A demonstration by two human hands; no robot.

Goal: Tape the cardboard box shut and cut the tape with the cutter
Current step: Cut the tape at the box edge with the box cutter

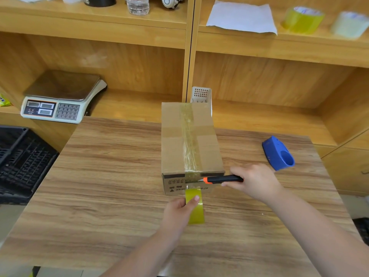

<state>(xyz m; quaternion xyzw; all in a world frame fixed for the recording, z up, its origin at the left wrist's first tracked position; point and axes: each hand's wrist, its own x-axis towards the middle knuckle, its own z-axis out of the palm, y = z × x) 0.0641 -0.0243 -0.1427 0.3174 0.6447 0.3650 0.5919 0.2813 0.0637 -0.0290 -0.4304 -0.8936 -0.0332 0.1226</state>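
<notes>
The cardboard box (191, 140) sits mid-table (99, 196), a tape strip (189, 140) along its top seam; the right hand (253, 181) grips the cutter (221, 179) against the box's near face; the left hand (179, 211) clasps the yellow tape roll (196, 208) just below; a blue dispenser (278, 153) lies to the right.

Cardboard box (191, 140) on the table (111, 196) — tape roll (195, 206) before its near face, dispenser (278, 153) to its right, scale (61, 96) behind-left — basket (201, 94) directly behind.
</notes>
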